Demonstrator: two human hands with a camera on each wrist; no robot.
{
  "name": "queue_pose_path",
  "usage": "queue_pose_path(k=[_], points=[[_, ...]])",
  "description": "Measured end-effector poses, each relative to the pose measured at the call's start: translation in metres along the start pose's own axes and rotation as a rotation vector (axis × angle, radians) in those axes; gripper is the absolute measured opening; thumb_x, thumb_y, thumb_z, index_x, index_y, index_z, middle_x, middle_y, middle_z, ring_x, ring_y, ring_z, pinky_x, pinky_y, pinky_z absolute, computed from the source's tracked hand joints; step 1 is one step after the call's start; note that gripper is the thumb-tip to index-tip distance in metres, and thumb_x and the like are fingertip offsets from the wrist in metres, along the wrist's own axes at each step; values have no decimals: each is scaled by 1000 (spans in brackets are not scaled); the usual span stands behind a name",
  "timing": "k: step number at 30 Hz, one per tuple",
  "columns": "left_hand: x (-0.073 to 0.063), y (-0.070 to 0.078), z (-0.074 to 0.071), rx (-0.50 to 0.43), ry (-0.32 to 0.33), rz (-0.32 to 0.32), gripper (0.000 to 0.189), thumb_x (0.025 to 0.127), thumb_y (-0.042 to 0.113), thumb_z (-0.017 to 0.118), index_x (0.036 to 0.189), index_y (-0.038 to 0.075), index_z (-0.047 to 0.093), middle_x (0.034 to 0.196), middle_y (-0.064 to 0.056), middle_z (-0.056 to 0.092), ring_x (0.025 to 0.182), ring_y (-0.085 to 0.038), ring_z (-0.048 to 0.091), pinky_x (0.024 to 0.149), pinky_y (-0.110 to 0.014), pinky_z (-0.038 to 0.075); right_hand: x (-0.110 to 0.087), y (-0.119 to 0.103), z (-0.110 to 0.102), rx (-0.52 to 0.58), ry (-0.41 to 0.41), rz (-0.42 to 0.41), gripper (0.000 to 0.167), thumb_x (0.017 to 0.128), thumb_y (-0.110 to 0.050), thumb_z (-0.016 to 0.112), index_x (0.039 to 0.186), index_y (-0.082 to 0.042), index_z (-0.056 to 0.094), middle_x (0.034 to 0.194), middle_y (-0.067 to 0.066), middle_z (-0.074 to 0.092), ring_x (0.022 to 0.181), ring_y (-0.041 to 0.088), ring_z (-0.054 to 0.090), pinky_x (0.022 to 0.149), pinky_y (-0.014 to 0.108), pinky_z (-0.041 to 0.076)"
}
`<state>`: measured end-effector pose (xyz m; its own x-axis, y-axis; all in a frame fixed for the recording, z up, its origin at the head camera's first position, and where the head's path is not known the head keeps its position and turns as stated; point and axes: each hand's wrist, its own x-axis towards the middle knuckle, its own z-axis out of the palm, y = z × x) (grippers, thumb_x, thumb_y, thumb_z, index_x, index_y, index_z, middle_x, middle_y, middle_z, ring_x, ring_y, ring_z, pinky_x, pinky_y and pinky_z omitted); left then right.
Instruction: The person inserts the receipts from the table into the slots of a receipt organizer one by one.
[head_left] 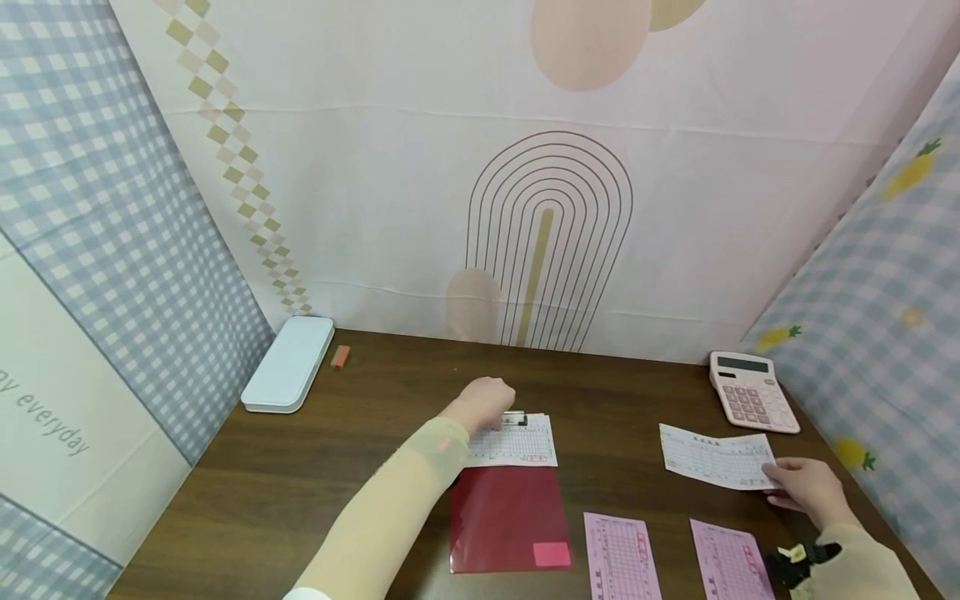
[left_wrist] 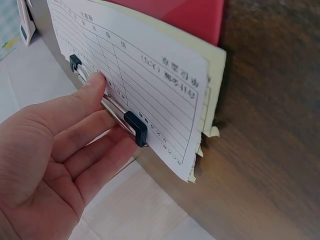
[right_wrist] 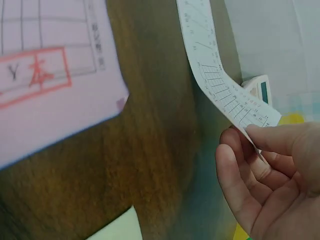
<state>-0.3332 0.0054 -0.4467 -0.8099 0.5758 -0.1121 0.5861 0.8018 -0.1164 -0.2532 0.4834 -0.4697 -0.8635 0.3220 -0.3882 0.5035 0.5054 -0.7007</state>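
My left hand (head_left: 483, 402) pinches the metal clip (left_wrist: 112, 105) at the top edge of a clipped stack of printed forms (head_left: 517, 446). Thumb on one side and fingers on the other hold the clip, and yellowish sheets show beneath the white top one in the left wrist view. On the right, my right hand (head_left: 810, 490) pinches a corner of a single white printed slip (head_left: 716, 457) between thumb and fingers. That slip bends in the right wrist view. Under the stack's lower edge lies a dark red folder (head_left: 510, 517) with a pink label.
Two pink printed forms (head_left: 622, 554) (head_left: 731, 558) lie near the front. A calculator (head_left: 752, 392) stands at the back right. At the back left are a white case (head_left: 290, 364) and a small orange-brown block (head_left: 341, 357). Curtains border the table behind and at both sides.
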Motion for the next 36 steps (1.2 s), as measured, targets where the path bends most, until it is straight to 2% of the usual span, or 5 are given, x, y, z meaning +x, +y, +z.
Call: queue_pose_path(k=[11, 14, 26, 35, 36], points=[[0, 0, 1, 4, 0, -1, 13, 76, 21, 79, 86, 18, 72, 86, 6, 70, 79, -10, 63, 75, -26, 52, -23, -17, 7, 161, -50, -79, 67, 92, -23, 61, 130, 23, 31, 75, -7, 61, 66, 10, 64, 65, 31, 57], [-1, 0, 1, -2, -2, -8, 13, 76, 21, 79, 86, 18, 72, 86, 6, 70, 78, -10, 63, 75, -26, 52, -31, -22, 12, 166, -48, -99, 66, 92, -26, 59, 130, 22, 32, 75, -9, 60, 66, 8, 64, 64, 29, 57], [0, 0, 3, 13, -2, -5, 9, 76, 20, 77, 83, 18, 71, 86, 5, 70, 80, -13, 64, 76, -28, 52, -46, -41, 41, 177, -24, -165, 60, 93, -24, 58, 130, 18, 36, 73, -10, 60, 64, 5, 61, 60, 25, 55], [5, 0, 2, -1, -31, -3, 7, 77, 18, 75, 82, 18, 70, 85, 6, 70, 80, -12, 64, 76, -27, 52, -59, -56, 64, 206, -110, -214, 61, 94, -20, 58, 130, 21, 34, 83, -8, 59, 70, 2, 60, 67, 25, 56], [10, -4, 11, -6, -8, 11, 8, 76, 17, 76, 81, 18, 70, 83, 6, 69, 78, -12, 63, 74, -28, 52, -60, -58, 67, 217, -117, -216, 61, 94, -20, 58, 131, 22, 34, 85, -7, 59, 71, 2, 60, 68, 26, 56]])
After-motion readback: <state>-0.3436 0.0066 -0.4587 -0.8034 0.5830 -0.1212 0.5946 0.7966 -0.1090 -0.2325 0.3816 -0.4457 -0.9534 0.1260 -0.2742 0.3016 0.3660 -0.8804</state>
